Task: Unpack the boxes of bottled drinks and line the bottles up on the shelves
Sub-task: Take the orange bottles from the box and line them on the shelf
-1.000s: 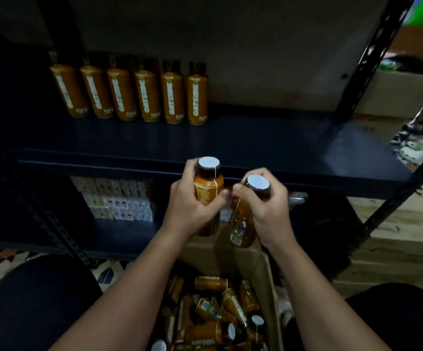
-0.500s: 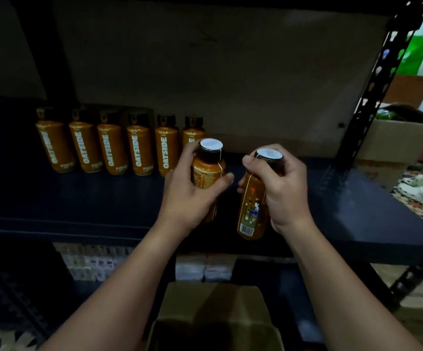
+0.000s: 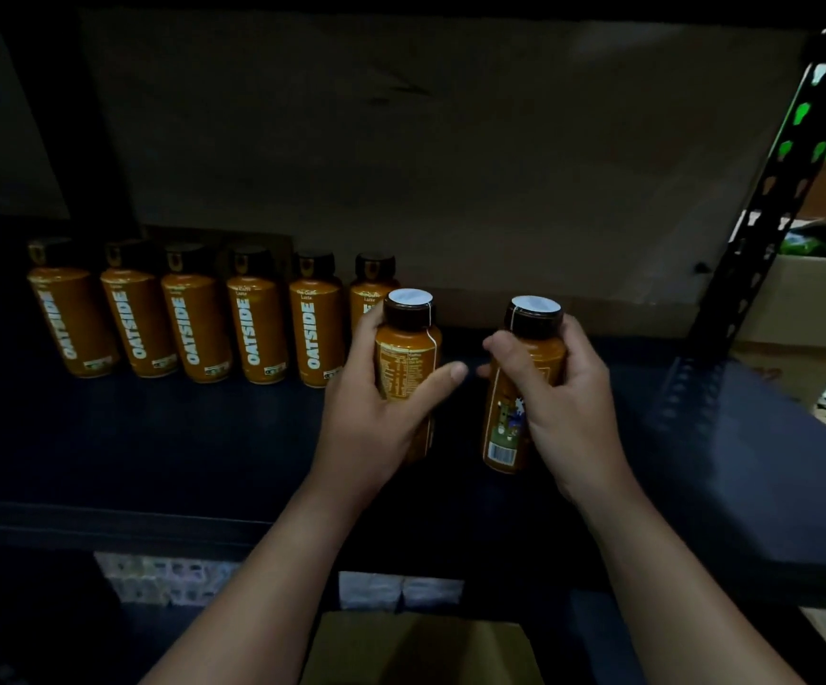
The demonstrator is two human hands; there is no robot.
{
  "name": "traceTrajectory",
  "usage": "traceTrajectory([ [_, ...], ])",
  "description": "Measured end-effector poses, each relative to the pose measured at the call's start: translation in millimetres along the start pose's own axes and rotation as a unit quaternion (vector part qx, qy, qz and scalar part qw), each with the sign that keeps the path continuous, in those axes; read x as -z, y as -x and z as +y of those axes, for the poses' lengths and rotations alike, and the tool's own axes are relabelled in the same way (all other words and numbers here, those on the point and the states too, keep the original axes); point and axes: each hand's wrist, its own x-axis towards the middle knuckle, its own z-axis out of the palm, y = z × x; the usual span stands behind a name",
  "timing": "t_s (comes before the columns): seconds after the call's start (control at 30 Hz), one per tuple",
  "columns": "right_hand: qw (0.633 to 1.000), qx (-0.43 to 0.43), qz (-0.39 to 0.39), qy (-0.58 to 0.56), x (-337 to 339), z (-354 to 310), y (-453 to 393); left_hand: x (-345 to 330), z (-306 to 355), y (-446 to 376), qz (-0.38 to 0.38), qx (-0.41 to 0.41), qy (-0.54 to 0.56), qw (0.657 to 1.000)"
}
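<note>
**Two bottles held over the dark shelf**

Here, in the head view, two bare arms reach up to a dark shelf [image 3: 154, 447]. The left hand [image 3: 376, 412] curls its fingers and thumb round an orange bottle [image 3: 408, 358]. This bottle stands upright in the hand, with a dark cap and a white top. Its small-print label faces us. The right hand [image 3: 564, 402] wraps round a second orange bottle [image 3: 509, 412], gripping it near the cap. This one tilts a little, and a barcode shows low on its side. The two bottles are near each other but apart. I cannot tell if either one touches the shelf.

At the back of the shelf stands a row of six orange bottles [image 3: 193, 313], side by side, with white letters on them. The last one in the row is partly hidden behind the left hand. A flat brown board [image 3: 450, 155] stands behind the row. A black metal post with holes [image 3: 771, 205] goes up on the right. Below the arms, the top of a cardboard box [image 3: 420, 645] shows. Pale packs [image 3: 164, 575] sit on the shelf below.
</note>
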Motion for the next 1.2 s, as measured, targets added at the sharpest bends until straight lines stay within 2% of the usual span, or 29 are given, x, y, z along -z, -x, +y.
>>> traceTrajectory([
  [0.1,1.0,-0.028,-0.008,0.007,6,10,10,11,0,4,-0.039,0.03,0.004,0.999],
  [0.2,0.996,-0.056,-0.012,0.064,10,16,21,30,-6,6,-0.105,0.07,0.019,0.992],
  [0.27,0.994,-0.052,-0.015,0.09,12,19,25,37,-11,7,-0.122,0.084,0.05,0.988],
  [0.43,0.991,-0.028,-0.001,0.134,12,22,26,35,-12,7,-0.09,0.09,0.039,0.991],
  [0.63,0.991,-0.028,-0.007,0.131,13,23,24,25,-7,9,-0.02,0.023,-0.135,0.99],
  [0.7,0.991,-0.028,-0.009,0.128,13,24,24,26,-10,7,-0.022,0.056,-0.092,0.994],
  [0.8,0.992,-0.029,-0.009,0.125,13,26,23,40,-14,3,-0.082,0.138,0.056,0.986],
  [0.87,0.992,-0.031,-0.01,0.121,13,26,23,44,-15,2,-0.101,0.146,0.093,0.98],
  [1.03,0.992,-0.034,-0.011,0.12,14,28,22,34,-13,4,-0.045,0.105,-0.004,0.993],
  [1.2,0.992,-0.028,-0.008,0.121,13,28,22,21,-14,9,0.056,0.039,-0.137,0.988],
])
